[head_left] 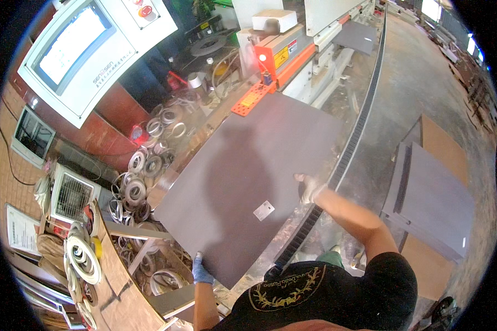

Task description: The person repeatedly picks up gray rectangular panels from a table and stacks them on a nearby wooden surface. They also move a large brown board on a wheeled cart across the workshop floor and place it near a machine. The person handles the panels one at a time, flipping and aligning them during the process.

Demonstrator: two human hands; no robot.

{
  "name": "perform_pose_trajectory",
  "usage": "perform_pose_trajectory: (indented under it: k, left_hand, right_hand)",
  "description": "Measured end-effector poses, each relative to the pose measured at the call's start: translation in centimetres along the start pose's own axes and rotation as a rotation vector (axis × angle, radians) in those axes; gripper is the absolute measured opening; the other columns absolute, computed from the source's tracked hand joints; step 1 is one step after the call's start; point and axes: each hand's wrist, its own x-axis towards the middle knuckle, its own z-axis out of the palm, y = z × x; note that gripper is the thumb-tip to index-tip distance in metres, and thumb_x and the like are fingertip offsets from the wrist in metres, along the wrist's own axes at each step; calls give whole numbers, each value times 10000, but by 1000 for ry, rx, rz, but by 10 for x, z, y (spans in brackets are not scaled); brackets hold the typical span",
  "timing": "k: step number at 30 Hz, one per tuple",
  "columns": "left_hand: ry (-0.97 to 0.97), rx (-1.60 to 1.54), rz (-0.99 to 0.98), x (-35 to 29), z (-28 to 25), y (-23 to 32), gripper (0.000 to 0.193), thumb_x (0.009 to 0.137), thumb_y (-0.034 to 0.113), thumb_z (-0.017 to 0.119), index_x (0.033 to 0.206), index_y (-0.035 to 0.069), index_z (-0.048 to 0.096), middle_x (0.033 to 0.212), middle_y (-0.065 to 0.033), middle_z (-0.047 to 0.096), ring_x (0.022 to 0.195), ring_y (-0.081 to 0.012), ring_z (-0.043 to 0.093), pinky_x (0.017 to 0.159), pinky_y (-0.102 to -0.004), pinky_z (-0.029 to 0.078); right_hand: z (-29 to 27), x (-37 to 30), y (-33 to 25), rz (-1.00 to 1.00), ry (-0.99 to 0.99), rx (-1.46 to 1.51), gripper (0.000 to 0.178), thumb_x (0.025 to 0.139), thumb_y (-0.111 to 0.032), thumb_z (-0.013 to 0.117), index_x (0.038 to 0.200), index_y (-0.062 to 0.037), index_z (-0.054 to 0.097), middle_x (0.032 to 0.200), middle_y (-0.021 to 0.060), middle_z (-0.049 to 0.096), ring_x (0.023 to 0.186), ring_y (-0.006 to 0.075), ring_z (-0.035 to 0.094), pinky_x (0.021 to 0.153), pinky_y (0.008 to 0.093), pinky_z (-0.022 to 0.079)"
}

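A large dark grey flat panel (292, 149) lies before me, its far end by the orange guide plate (252, 99) of an edge-banding machine (284, 52). A small white label (264, 210) is on its top face, and my shadow falls across it. My left hand (202, 270), in a blue glove, grips the panel's near left edge. Its fingers are partly hidden. In a pale glove, my right hand (310, 188) holds the right edge with the thumb on top; the other fingers are mostly out of sight.
Rolls of edge-banding tape (135, 190) are heaped left of the panel. A control console (88, 55) stands at the upper left. Along the right runs a black roller track (364, 110). Beyond it are stacked grey panels (433, 198). A curved wooden board (113, 276) is at lower left.
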Motion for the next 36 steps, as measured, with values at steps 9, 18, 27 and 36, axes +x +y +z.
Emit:
perform_pose_trajectory:
  k: [9, 18, 27, 36]
  left_hand:
    - [-7, 8, -3, 25, 56, -13, 468, 822, 364, 555, 1161, 43, 528, 1176, -128, 542, 1064, -324, 496, 962, -486, 354]
    - [-101, 43, 50, 44, 104, -36, 504, 824, 369, 533, 1204, 42, 489, 1221, -115, 512, 1091, -306, 476, 947, -447, 364]
    - [237, 310, 538, 36, 119, -90, 285, 850, 224, 538, 1088, 91, 456, 1032, -103, 536, 870, -209, 536, 720, -383, 457]
    - [-209, 460, 640, -39, 247, -177, 416, 890, 196, 460, 1271, 47, 383, 1240, -153, 439, 1080, -263, 468, 907, -343, 391]
  right_hand:
    - [-29, 54, -59, -292, -184, -24, 683, 855, -287, 528, 1376, -5, 187, 1456, 155, 154, 1346, 247, 145, 1089, 375, 138]
    - [-149, -70, -14, -1202, 249, -27, 537, 770, -194, 672, 1223, -15, 447, 1143, 103, 543, 976, 183, 531, 825, 307, 442]
    - [-496, 12, 52, -840, 425, 732, 515, 821, -396, 587, 1170, -50, 434, 1143, 110, 519, 944, 247, 527, 853, 368, 418]
    - [-484, -63, 46, -802, 703, 592, 573, 821, -461, 536, 1123, 21, 462, 833, 115, 582, 598, 207, 571, 600, 349, 457]
